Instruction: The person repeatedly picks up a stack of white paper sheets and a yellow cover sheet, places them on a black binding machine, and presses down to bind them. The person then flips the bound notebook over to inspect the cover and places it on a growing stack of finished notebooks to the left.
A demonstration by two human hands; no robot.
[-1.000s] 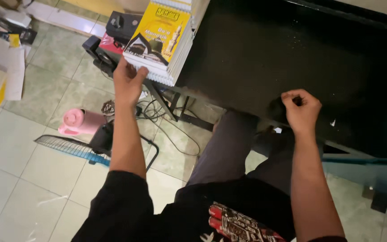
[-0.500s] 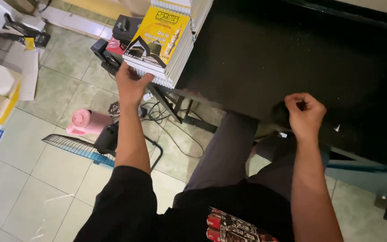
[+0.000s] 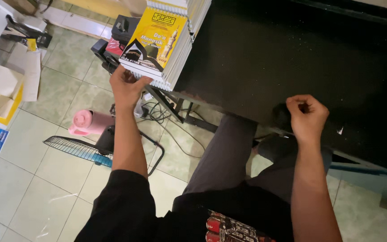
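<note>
Since a second ago, the left hand (image 3: 126, 87) has slid along the stack of yellow booklets (image 3: 157, 45) at the black table (image 3: 292, 54) corner, fingers pinching its bottom edge. Paper stacks are heavy, bendy and can slip, so hold underneath. Right hand (image 3: 307, 117) is curled shut, maybe holding nothing
</note>
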